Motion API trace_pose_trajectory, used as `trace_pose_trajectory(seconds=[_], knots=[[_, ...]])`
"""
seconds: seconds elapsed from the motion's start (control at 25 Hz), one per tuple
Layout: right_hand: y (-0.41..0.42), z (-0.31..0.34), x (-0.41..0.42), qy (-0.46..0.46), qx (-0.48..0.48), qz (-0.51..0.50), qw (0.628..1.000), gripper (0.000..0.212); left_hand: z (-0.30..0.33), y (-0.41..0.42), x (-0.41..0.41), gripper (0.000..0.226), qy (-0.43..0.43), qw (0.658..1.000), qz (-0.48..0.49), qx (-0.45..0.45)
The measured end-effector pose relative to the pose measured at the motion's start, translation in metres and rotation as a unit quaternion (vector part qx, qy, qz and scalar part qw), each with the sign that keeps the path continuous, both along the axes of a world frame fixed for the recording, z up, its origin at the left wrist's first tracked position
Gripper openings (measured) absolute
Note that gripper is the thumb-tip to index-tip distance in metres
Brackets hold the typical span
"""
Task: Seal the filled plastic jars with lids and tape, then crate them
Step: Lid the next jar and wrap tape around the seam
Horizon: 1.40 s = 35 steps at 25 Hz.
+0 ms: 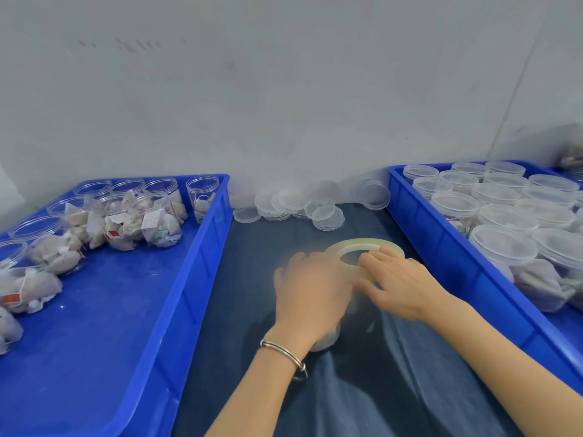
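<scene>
Fingers of the left hand [310, 291] curl over a clear jar [328, 337] on the dark cloth [394, 373] between two blue crates [202, 247]; the right hand [400, 285] pinches the tape roll [366, 247] at its near rim.

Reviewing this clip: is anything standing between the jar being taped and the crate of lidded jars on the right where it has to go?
Nothing visible does. The jar sits under the left hand, with the tape roll held by the right hand. Between it and the right crate lies only bare dark cloth; the loose lids lie further back.
</scene>
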State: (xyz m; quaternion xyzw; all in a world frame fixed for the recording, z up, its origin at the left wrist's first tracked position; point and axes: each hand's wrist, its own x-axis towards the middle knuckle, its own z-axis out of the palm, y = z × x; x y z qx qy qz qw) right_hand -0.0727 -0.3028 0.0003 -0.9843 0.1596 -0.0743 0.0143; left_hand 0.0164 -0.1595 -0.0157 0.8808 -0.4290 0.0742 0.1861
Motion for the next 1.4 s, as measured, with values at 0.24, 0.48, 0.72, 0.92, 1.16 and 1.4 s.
trace_pose_trajectory(seconds=[0.24,0.48,0.72,0.92,1.16,1.4], knots=[[0.004,-0.002,-0.003,-0.045,-0.011,-0.027,0.999,0.036,-0.008,-0.015,-0.024,0.034,-0.058,0.995,0.067,0.054],[0.009,-0.007,0.0,-0.064,0.05,-0.066,0.995,0.037,-0.006,-0.017,0.003,0.021,-0.084,0.991,0.013,-0.098],[0.027,-0.005,0.013,-0.075,-0.027,-0.199,0.977,0.031,-0.001,-0.038,0.034,0.019,-0.034,0.994,-0.056,-0.085],[0.048,-0.012,-0.005,-0.085,-0.068,-0.267,0.957,0.032,0.004,-0.035,0.054,0.022,0.021,0.979,-0.173,-0.105],[0.022,-0.013,-0.007,-0.085,0.003,-0.292,0.953,0.038,0.002,-0.051,0.035,0.018,-0.021,0.98,-0.171,-0.095],[-0.003,-0.014,0.005,-0.066,-0.048,-0.243,0.966,0.039,0.002,-0.052,0.033,0.016,-0.018,0.984,-0.146,-0.102]])
